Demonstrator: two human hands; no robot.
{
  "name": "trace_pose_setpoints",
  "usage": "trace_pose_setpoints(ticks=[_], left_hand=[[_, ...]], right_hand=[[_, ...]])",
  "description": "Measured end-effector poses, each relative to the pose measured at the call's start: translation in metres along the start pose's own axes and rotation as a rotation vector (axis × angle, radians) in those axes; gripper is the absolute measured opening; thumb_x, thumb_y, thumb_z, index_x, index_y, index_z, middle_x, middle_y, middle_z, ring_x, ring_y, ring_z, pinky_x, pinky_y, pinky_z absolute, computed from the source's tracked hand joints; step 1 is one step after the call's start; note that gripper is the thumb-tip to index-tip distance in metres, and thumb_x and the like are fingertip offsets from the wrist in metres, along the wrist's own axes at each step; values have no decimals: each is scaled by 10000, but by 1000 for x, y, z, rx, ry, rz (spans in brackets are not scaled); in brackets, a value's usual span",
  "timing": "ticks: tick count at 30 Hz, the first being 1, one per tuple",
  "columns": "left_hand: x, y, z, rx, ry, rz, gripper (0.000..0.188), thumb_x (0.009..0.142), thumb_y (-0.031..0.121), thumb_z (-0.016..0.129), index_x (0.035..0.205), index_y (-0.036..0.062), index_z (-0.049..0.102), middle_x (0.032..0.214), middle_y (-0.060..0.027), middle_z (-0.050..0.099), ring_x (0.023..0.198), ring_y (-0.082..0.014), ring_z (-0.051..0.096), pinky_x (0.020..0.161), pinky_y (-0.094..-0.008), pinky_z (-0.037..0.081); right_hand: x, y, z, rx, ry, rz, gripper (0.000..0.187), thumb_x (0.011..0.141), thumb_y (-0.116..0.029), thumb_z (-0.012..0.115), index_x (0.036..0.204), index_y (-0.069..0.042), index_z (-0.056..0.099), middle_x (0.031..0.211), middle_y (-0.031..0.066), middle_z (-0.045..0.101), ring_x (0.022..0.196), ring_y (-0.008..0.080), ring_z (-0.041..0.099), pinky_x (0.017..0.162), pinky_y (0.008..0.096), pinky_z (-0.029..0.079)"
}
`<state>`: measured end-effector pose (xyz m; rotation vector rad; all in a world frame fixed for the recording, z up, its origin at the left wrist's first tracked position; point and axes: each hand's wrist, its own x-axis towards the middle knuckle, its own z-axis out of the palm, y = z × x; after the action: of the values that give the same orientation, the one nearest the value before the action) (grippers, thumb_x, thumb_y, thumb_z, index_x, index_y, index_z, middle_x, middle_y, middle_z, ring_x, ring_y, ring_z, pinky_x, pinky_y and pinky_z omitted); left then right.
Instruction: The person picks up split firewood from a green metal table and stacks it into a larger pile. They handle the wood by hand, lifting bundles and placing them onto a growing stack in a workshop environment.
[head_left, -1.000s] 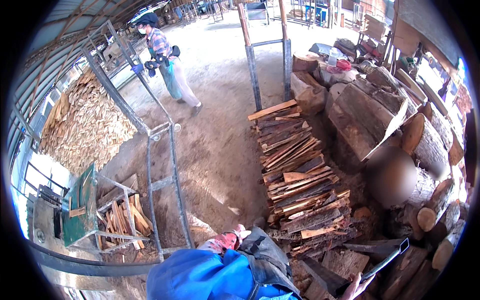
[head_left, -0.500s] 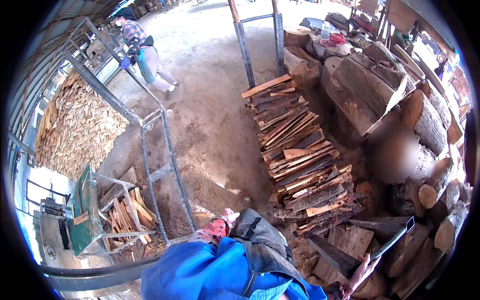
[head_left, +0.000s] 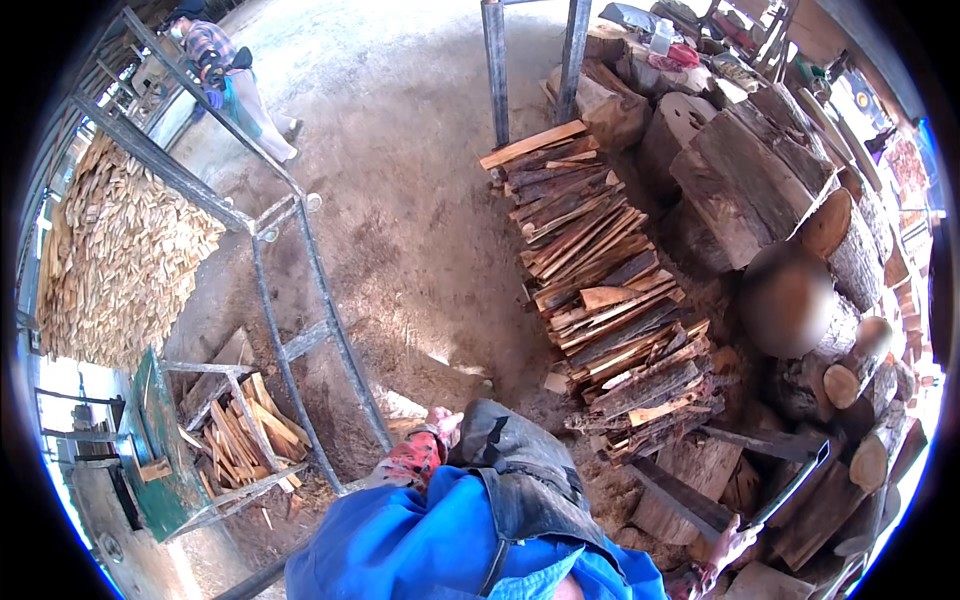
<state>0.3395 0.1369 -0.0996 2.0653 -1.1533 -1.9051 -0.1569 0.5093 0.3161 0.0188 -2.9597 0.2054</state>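
The right hand, fingers wrapping a dark metal bar low beside the stacked firewood, is needing a firm grip, while the gloved left hand, fingers curling, is resting on the knee.

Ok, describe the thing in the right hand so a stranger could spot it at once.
Start at the long stack of split firewood running down the middle of the yard, then drop to its near end by the log rounds. There the right hand grips a long dark metal blade, angled up to the right. Unlike the rough brown wood around it, it is thin, straight and smooth.
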Motion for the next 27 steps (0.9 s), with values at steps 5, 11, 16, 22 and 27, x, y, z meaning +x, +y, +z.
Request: trace_pose_setpoints(ticks=[5,11,16,22,27], left_hand=[[-15,14,-65,-264,-8,63,280,784,236,724,624,57,582,580,-90,607,508,-179,564,486,-340,448],[-59,119,-87,-152,29,63,267,813,-23,675,621,83,523,603,-18,555,522,-111,540,480,-268,444],[-58,88,-105,-313,132,-61,172,810,83,714,735,47,562,689,-43,606,555,-120,560,509,-278,474],[-17,53,-135,-106,128,-157,296,782,285,747,788,15,627,640,-55,610,554,-144,595,478,-306,480],[1,95,-148,-137,131,-131,233,830,226,723,789,31,603,668,-44,604,539,-126,571,473,-288,478]], right_hand=[[36,33,40,-43,-105,44,734,942,-421,534,1457,21,252,1328,313,434,1186,442,476,1003,457,403],[53,102,53,-34,-108,16,727,941,-396,546,1448,39,259,1353,329,420,1207,440,465,1008,451,396],[39,39,39,-59,-87,85,760,924,-434,560,1467,-8,243,1295,336,460,1133,462,509,960,477,428],[69,99,70,-331,-108,232,752,900,-455,580,1472,-102,244,1227,329,499,1092,474,535,931,507,454],[62,36,58,-483,-102,309,657,849,-455,636,1351,-78,441,1232,279,523,1082,479,546,910,513,472]])
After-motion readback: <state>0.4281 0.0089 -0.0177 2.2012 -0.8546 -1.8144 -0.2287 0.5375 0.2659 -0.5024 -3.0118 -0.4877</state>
